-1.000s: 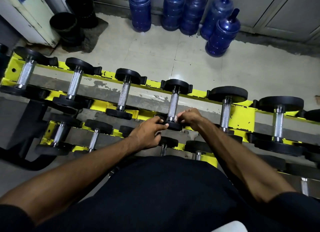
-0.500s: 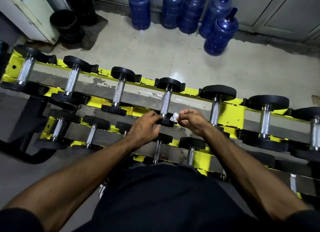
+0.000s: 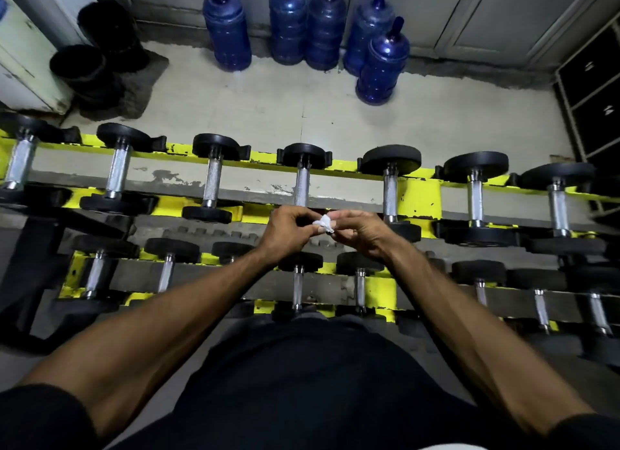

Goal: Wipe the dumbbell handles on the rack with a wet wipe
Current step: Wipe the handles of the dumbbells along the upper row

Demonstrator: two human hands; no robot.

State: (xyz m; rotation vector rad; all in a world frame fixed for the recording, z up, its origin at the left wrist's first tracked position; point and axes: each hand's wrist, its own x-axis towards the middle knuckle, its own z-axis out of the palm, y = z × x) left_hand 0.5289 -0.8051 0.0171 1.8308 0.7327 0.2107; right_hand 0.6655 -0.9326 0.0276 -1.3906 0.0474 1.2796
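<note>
The small crumpled white wet wipe [image 3: 324, 223] is bunched between both hands, held in the air just above the near end of a knurled silver steel dumbbell handle [image 3: 301, 185] on the upper tier. That handle's long axis runs straight away from the person, near to far, crossing the rails. Its neighbours lie parallel to it, each capped by round black weight heads [image 3: 391, 159], matte and disc-shaped. The left hand [image 3: 287, 230] has a curled grip, its thumb and fingertips pinching the wipe's left edge. The right hand [image 3: 360, 231] pinches the right side likewise, fingers bent inward. The yellow-painted steel rack [image 3: 423, 194], chipped in places, stretches left to right in two tiers, with shorter dumbbells on the lower one. Beyond it, on the pale tiled floor [image 3: 268, 107], five blue translucent plastic water bottles [image 3: 228, 30] stand by the wall.
</note>
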